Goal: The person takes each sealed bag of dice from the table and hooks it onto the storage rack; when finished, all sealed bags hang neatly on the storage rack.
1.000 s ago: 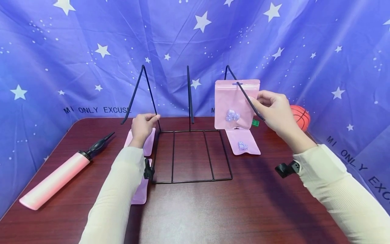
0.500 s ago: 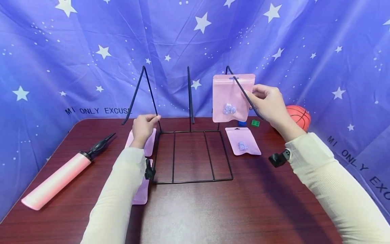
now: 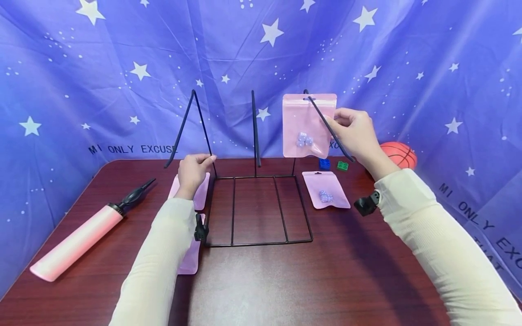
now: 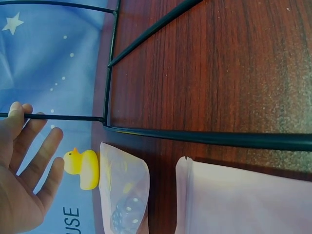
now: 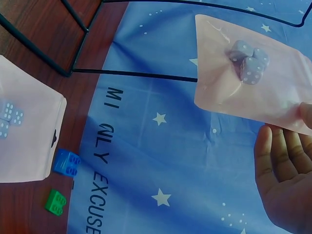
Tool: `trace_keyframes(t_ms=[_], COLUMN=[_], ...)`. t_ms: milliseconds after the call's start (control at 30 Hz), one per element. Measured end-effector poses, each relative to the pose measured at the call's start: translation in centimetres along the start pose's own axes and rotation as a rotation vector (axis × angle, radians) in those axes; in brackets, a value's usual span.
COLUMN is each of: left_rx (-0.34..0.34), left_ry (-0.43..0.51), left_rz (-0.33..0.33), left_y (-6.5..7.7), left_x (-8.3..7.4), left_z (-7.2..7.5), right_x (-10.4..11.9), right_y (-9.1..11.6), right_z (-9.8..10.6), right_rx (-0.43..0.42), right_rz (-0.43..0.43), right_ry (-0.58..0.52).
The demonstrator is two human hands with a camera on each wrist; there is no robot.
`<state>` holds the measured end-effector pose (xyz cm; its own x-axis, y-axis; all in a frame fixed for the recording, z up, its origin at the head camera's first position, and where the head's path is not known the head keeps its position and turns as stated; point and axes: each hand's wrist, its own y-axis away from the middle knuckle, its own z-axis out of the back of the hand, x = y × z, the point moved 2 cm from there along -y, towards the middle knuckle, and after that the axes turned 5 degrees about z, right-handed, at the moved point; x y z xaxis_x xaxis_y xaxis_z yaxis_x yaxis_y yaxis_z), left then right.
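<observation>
A black wire display rack (image 3: 256,136) with three hooks stands on the table. My left hand (image 3: 193,174) pinches its left upright between thumb and fingertip; in the left wrist view the other fingers spread away from the wire. My right hand (image 3: 359,138) pinches the right edge of a pink zip bag (image 3: 295,120) with spotted dice (image 5: 252,69) inside. The right hook (image 3: 332,131) passes through the bag's hang hole, high up near the bend, and its free end slopes down in front of the bag. A second pink bag (image 3: 322,183) lies flat below.
More pink bags (image 3: 189,262) lie left of the rack, partly behind the left arm. A pink hand pump (image 3: 81,240) lies at far left. A blue brick (image 3: 324,164), a green brick (image 3: 342,165) and an orange ball (image 3: 399,155) sit at the back right. A yellow duck (image 4: 88,168) shows in the left wrist view.
My right hand has moved the bag up, back and slightly left along the right hook toward its bend, uncovering the blue brick. The left hand keeps its grip on the upright.
</observation>
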<state>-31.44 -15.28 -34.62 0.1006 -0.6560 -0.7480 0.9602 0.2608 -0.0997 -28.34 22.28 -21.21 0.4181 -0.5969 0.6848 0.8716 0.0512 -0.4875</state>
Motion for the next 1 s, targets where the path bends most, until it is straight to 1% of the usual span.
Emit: trace_keyframes(t_ms=[467,667,867,1000], left_rx=[-0.006,-0.011,-0.008,-0.01], left_ry=[-0.001,0.009,-0.001,-0.003], left_rz=[-0.006,-0.009,-0.009,-0.004], left_y=[0.2,0.2,0.2,0.2], left_x=[-0.1,-0.2,-0.2,-0.1], left_z=[0.0,0.0,0.0,0.0], right_x=[-0.1,-0.2,-0.3,-0.2], right_y=[-0.9,-1.3,-1.5,-1.5], right_z=[-0.2,-0.5,-0.7,-0.7], right_rx=[0.002,-0.002,0.035,0.058], right_rz=[0.015,0.01,-0.027,-0.032], right_ry=[0.034,-0.002,-0.067,-0.049])
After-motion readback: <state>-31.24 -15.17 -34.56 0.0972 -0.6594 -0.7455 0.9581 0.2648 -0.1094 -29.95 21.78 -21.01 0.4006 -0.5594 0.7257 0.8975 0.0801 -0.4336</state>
